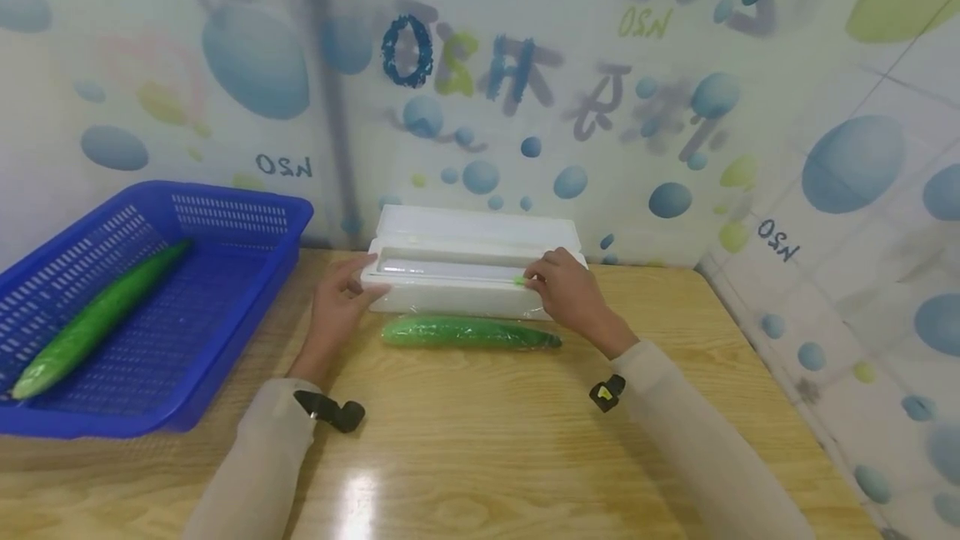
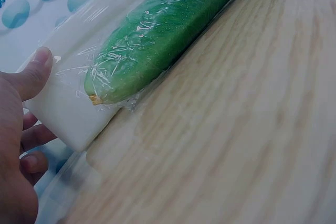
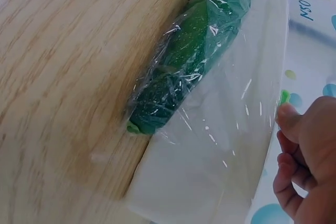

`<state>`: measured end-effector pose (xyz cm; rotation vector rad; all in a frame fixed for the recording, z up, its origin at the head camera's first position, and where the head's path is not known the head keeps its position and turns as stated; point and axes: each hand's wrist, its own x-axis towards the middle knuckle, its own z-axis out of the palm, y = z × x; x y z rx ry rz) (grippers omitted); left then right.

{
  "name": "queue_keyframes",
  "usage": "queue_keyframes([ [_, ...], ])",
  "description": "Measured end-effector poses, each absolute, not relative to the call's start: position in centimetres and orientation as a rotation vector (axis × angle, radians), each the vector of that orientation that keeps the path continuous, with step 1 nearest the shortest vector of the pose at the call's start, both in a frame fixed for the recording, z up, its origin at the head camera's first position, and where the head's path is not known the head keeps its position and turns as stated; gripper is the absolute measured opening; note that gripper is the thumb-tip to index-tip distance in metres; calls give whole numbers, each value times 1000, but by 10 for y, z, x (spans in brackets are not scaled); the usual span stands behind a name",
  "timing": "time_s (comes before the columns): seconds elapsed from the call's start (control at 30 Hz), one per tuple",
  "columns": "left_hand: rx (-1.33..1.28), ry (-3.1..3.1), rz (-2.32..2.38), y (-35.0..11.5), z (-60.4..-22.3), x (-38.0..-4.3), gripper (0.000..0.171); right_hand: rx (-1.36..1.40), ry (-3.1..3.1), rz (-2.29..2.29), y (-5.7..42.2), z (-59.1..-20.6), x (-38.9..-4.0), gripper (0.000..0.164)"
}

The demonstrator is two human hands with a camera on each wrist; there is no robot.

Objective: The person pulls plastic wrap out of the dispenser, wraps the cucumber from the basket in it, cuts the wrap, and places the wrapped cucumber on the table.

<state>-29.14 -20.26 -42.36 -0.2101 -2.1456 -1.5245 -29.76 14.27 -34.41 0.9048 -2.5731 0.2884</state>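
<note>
A glossy green cucumber [image 1: 471,332], wrapped in wrinkled clear film, lies lengthwise on the wooden table [image 1: 487,440] just before a white film dispenser [image 1: 457,298]; its stem end is darker. Film also covers the dispenser's front. The person's left hand [image 1: 335,300] grips the dispenser's left end, thumb in front; the right hand [image 1: 570,290] pinches the small green slider [image 1: 519,280] at the long edge. The raised lid [image 1: 480,227] stands near the wall. Wood spreads between the forearms, nearer the person; the blue basket [image 1: 195,332] stands left, well apart from the cucumber.
</note>
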Motion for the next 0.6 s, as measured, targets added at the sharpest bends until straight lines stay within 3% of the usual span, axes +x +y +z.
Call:
queue_keyframes([
  [0.6,-188,-2173,-1514,-203,-424,-291,46,857,-2569,255,159,-344,-293,7],
])
